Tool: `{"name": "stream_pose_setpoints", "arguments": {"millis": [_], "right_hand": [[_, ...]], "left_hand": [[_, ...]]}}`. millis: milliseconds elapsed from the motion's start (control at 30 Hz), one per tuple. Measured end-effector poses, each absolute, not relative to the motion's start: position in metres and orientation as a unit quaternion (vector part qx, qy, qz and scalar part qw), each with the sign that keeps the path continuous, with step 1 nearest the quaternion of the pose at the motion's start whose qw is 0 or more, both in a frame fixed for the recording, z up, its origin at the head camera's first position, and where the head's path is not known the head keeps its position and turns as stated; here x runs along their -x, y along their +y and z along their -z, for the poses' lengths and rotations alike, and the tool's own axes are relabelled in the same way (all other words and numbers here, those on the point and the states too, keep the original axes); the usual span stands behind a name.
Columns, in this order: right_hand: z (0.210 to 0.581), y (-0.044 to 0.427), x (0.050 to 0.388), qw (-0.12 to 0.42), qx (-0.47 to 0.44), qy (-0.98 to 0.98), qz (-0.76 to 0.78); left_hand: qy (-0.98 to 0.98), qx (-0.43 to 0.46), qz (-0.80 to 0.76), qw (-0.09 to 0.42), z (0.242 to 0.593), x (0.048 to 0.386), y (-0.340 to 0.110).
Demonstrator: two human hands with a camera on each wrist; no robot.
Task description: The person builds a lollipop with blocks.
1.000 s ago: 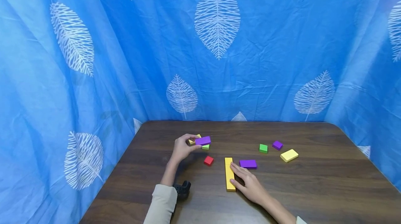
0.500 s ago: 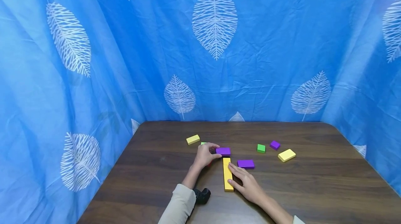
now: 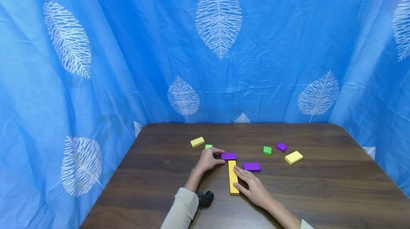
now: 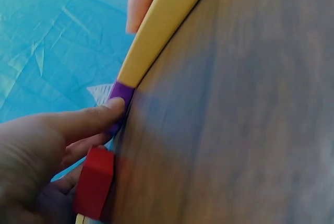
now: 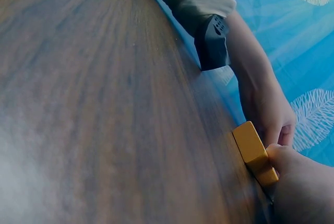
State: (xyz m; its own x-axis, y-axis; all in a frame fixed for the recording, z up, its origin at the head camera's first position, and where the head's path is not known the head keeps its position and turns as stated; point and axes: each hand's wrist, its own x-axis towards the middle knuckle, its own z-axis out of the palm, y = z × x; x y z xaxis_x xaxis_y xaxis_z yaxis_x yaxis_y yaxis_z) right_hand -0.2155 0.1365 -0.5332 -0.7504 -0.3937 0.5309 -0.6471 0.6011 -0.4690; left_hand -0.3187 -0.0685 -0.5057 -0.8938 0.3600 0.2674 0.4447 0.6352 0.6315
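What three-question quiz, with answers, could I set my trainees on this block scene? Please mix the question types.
1. Multiple choice: what colour is the oblong block that the left hand pinches? A) red B) purple C) green
2. True or false: the right hand is lifted clear of the yellow-orange strip.
3. Count: how many purple blocks show in the head view?

Key:
1. B.
2. False; its fingers touch the strip's right side.
3. Three: the pinched one, a second purple block near the right hand, and a small purple block farther right.
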Motion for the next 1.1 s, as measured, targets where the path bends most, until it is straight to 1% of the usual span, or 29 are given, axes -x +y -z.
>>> {"name": "stream_pose_setpoints", "arguments": {"millis": [133, 567, 833, 1100], "right_hand": [[0.5317, 0.1375, 0.2154, 0.185, -0.296, -0.877, -0.331], [0.5309, 0.1366, 0.2140, 0.157, -0.289, -0.883, -0.335], [0.5309, 0.1361, 0.2138, 0.160, -0.284, -0.884, -0.334], [0.5304, 0.1359, 0.2139, 0.165, -0.284, -0.884, -0.334]], "left_hand": [[-0.901, 0.233, 0.364, 0.049, 0.5052, 0.3196, -0.0696], [-0.895, 0.260, 0.359, 0.048, 0.5086, 0.3189, -0.0681], [-0.897, 0.254, 0.360, 0.036, 0.5072, 0.3183, -0.0682], [-0.896, 0.264, 0.355, 0.041, 0.5061, 0.3186, -0.0690]]}}
